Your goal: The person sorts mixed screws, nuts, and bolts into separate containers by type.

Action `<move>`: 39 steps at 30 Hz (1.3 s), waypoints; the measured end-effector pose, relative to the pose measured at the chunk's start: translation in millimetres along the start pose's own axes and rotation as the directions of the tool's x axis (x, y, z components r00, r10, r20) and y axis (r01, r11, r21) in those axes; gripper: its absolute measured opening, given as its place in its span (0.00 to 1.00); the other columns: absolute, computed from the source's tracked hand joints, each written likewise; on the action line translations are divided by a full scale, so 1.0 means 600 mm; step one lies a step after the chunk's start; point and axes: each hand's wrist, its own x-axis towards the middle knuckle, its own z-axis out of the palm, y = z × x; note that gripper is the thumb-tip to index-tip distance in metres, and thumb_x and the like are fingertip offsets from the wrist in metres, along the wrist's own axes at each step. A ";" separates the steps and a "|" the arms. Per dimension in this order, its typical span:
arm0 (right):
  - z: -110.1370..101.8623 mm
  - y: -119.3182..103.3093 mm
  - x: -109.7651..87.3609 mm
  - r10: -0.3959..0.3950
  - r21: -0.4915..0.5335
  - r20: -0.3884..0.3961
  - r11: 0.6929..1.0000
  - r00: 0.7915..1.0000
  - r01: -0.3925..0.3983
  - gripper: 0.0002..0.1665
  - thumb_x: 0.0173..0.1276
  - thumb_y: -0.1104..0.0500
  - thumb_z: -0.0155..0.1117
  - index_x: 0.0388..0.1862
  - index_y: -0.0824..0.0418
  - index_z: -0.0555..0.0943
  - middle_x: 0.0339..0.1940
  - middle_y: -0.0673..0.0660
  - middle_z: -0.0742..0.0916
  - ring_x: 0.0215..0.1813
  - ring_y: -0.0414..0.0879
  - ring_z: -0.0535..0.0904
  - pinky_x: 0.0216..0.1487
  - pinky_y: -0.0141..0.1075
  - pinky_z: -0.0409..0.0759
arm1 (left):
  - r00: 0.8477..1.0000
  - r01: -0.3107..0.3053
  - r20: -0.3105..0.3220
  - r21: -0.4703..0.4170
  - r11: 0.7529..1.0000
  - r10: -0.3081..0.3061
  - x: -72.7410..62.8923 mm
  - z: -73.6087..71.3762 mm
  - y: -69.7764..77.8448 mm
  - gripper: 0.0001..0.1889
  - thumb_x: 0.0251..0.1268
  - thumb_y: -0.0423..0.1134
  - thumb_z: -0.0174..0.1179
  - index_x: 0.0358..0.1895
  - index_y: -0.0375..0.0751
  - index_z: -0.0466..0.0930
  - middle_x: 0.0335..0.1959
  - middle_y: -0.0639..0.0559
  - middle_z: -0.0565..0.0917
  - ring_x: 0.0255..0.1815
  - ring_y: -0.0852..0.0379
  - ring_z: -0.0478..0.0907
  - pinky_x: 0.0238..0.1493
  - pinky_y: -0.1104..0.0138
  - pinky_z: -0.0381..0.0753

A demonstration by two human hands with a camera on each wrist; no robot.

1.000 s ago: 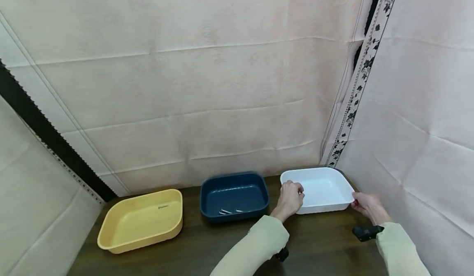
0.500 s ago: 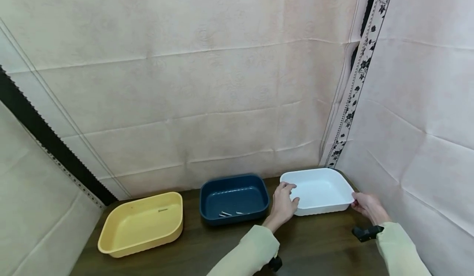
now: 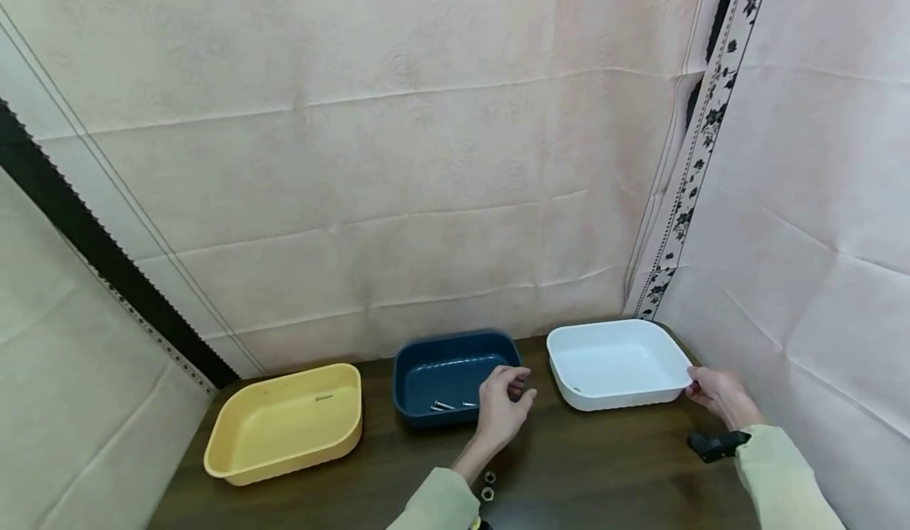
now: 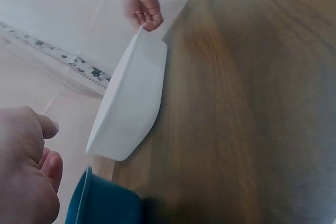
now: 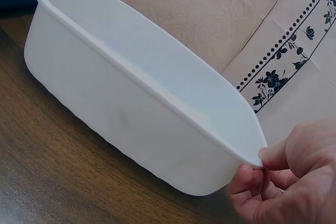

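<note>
My right hand (image 3: 721, 397) pinches the near right corner of the white tray (image 5: 115, 114) between thumb and fingers. A small dark piece (image 3: 577, 389), too small to identify, lies inside near the front left of that tray. By the right front corner of the dark blue tray (image 3: 400, 392) hovers my left hand (image 3: 502, 405), its fingers loosely bent with nothing seen between them. Several metal screws (image 3: 441, 406) lie in the blue tray. In the left wrist view, the left hand (image 4: 26, 166) is apart from the white tray.
A yellow tray (image 3: 220, 435) stands at the left, holding one screw (image 3: 324, 397). Two hex nuts (image 3: 488, 494) lie on the dark wooden table (image 3: 569, 483) beside the left wrist. Light cloth walls (image 3: 426, 159) rise behind the trays and along both sides.
My left hand has moved left, from over the white tray's left edge to the blue tray's right corner. The nuts beside the left sleeve have come into view. My right hand keeps its pinch.
</note>
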 end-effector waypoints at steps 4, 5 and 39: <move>-0.001 -0.002 0.002 0.012 -0.009 -0.014 1.000 1.000 -0.012 0.10 0.73 0.71 0.48 0.40 0.82 0.68 0.24 0.59 0.74 0.23 0.45 0.74 0.25 0.32 0.80 | 1.000 0.029 -0.006 -0.026 0.999 -0.029 -0.021 -0.020 -0.003 0.14 0.53 0.23 0.71 0.45 0.32 0.86 0.40 0.43 0.83 0.36 0.52 0.83 0.39 0.69 0.84; -0.001 -0.002 0.002 0.015 -0.013 -0.019 1.000 1.000 -0.015 0.09 0.73 0.71 0.49 0.40 0.82 0.68 0.24 0.59 0.74 0.22 0.45 0.74 0.25 0.32 0.80 | 0.999 0.034 -0.005 -0.024 0.999 -0.034 -0.027 -0.025 -0.004 0.14 0.53 0.23 0.72 0.45 0.32 0.86 0.40 0.43 0.83 0.36 0.53 0.83 0.39 0.69 0.84; 0.006 -0.003 0.002 0.001 -0.064 -0.046 0.998 0.999 -0.004 0.11 0.72 0.71 0.48 0.42 0.84 0.67 0.24 0.60 0.73 0.22 0.45 0.74 0.24 0.32 0.80 | 0.981 0.184 -0.103 0.210 0.960 -0.165 -0.202 -0.059 -0.049 0.13 0.41 0.31 0.80 0.32 0.43 0.87 0.31 0.60 0.79 0.31 0.63 0.74 0.31 0.69 0.78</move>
